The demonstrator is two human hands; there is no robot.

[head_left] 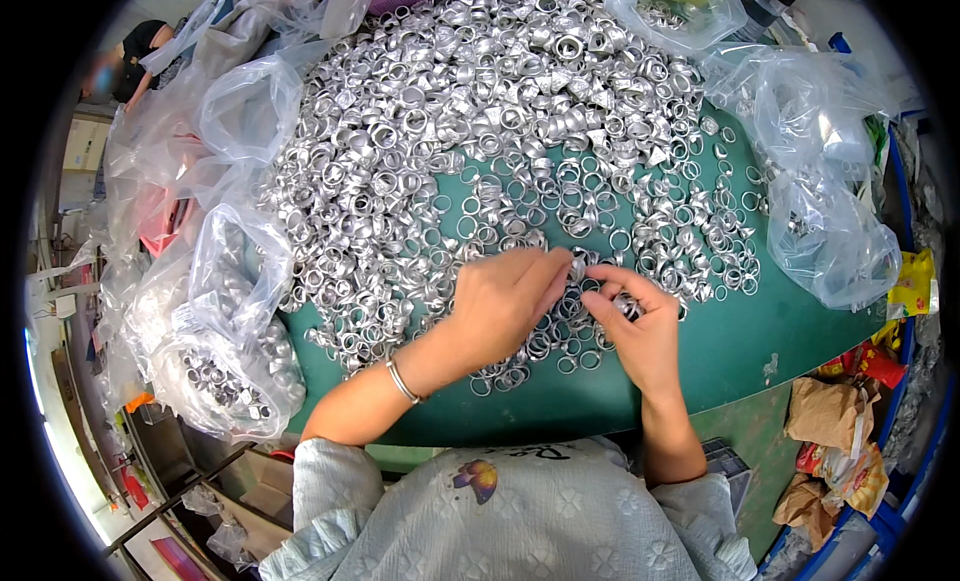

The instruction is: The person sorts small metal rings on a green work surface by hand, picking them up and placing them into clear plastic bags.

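A silver-coloured metal ring (pixel 577 269) is pinched at the fingertips between my two hands, over the near part of the pile. My left hand (pixel 505 299) reaches in from the left with its fingers bent and pressed together at the ring; its back hides part of the grip. My right hand (pixel 637 326) curls thumb and forefinger against the ring's right side. Below and around both hands lie many loose metal rings (pixel 480 71), heaped across the green tabletop (pixel 740 341). A bangle (pixel 402 379) circles my left wrist.
Clear plastic bags crowd the left, one bag (pixel 215 371) holding more rings. Another plastic bag (pixel 830 211) lies at the right edge. Brown paper bags (pixel 828 413) and packets stand beyond the table at right. Boxes (pixel 262 486) sit low at left. Another person (pixel 140 61) is at far left.
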